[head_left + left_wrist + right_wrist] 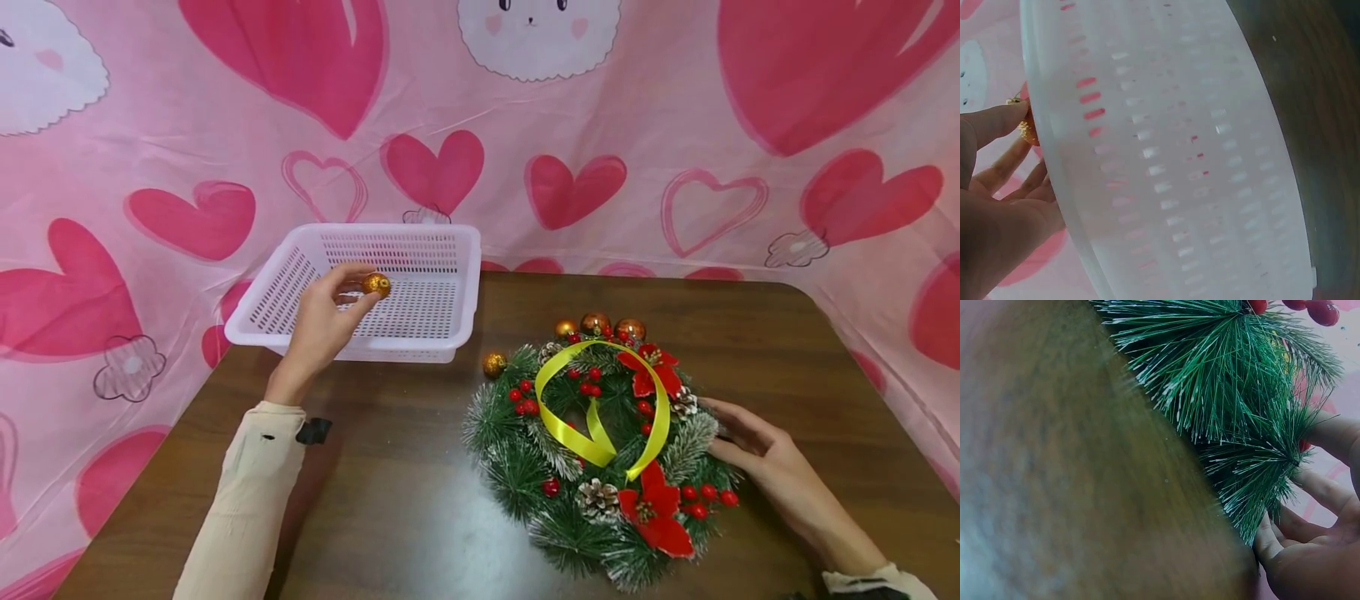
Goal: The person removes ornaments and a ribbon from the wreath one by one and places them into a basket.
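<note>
Over the white plastic basket [468,325], my left hand [326,312] pinches a gold glitter Christmas ball [377,286] between thumb and fingers. From the left wrist, that ball [1027,130] shows partly behind the basket's rim, with the basket's slotted side filling the middle. A green Christmas wreath [517,475] lies on the table, trimmed with red berries, red flowers and pinecones. Loops of yellow ribbon [551,371] stand over its centre. At the wreath's right edge, my right hand [780,467] grips the greenery, its fingertips partly hidden by the needles.
A gold glitter ball [494,364] sits by the wreath's upper left. Several more gold and copper balls [596,324] line its far side. The brown wooden table [390,467] meets a pink heart-patterned cloth [577,125] at the back and sides.
</note>
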A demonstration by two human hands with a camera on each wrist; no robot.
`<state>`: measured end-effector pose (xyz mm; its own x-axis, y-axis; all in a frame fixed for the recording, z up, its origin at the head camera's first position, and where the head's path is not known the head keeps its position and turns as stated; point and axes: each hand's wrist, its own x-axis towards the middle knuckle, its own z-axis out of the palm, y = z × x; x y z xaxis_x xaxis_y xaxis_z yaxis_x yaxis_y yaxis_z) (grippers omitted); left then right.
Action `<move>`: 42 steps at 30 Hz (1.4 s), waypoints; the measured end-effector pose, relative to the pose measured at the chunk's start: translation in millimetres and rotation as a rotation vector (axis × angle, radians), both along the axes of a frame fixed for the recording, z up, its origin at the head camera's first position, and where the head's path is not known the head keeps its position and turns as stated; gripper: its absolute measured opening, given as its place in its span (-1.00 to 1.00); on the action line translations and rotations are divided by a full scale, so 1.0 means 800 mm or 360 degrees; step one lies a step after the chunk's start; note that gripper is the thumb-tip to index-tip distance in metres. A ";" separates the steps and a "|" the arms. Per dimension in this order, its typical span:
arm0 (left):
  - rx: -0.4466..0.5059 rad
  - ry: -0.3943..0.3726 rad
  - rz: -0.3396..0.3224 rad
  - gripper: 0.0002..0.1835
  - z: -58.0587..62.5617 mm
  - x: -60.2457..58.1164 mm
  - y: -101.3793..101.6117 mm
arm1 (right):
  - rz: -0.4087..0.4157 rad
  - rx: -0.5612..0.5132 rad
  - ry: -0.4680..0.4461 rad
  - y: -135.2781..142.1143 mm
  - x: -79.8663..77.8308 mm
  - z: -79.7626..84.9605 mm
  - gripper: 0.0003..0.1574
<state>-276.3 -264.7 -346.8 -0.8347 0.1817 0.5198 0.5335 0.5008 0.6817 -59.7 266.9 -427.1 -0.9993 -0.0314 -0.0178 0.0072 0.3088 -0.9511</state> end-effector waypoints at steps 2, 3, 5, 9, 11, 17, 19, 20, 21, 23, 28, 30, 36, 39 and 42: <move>-0.0031 0.0019 0.0014 -0.65 -0.002 -0.001 -0.001 | -0.0003 0.0030 -0.0007 -0.002 0.001 0.002 -0.35; -0.0054 0.0031 0.0023 -0.66 -0.002 -0.002 -0.001 | -0.0005 0.0046 -0.0008 -0.003 0.001 0.002 -0.35; -0.0123 0.0061 0.0052 -0.67 -0.005 -0.003 -0.003 | -0.0011 0.0070 -0.0010 -0.004 0.002 0.004 -0.35; -0.0237 0.0130 0.0085 -0.69 -0.008 -0.005 -0.005 | -0.0019 0.0109 0.0001 -0.006 0.003 0.004 -0.35; -0.0269 0.0146 0.0089 -0.69 -0.010 -0.006 -0.006 | -0.0023 0.0118 0.0003 -0.006 0.003 0.005 -0.35; -0.0335 0.0144 0.0096 -0.70 -0.012 -0.008 -0.008 | -0.0022 0.0135 0.0010 -0.005 0.003 0.006 -0.35; -0.0355 0.0147 0.0103 -0.69 -0.013 -0.008 -0.008 | -0.0024 0.0138 0.0017 -0.005 0.002 0.007 -0.35; -0.0364 0.0145 0.0107 -0.67 -0.014 -0.009 -0.008 | -0.0029 0.0134 0.0019 -0.005 0.002 0.007 -0.35; -0.0374 0.0143 0.0109 -0.66 -0.015 -0.009 -0.008 | -0.0029 0.0138 0.0024 -0.005 0.002 0.008 -0.35; -0.0385 0.0137 0.0098 -0.64 -0.018 -0.010 -0.006 | -0.0035 0.0150 0.0026 -0.004 0.003 0.009 -0.35; -0.0395 0.0085 0.0086 -0.61 -0.020 -0.011 -0.005 | -0.0040 0.0203 0.0000 -0.003 0.005 0.010 -0.33; -0.0396 0.0064 0.0102 -0.61 -0.019 -0.010 -0.006 | -0.0035 0.0215 -0.0008 -0.004 0.004 0.010 -0.34; -0.0404 0.0035 0.0111 -0.61 -0.016 -0.007 -0.007 | -0.0024 0.0221 0.0013 -0.005 0.002 0.007 -0.35; -0.0399 0.0060 0.0090 -0.61 -0.012 -0.005 -0.003 | -0.0027 0.0217 0.0019 -0.006 0.002 0.007 -0.35; -0.0387 0.0106 0.0067 -0.61 -0.008 -0.001 0.002 | -0.0031 0.0211 0.0023 -0.005 0.002 0.007 -0.35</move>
<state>-277.0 -263.1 -352.8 -0.8096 0.2740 0.5191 0.5485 0.6682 0.5026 -58.2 262.8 -421.7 -0.9999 -0.0105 -0.0062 0.0011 0.4319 -0.9019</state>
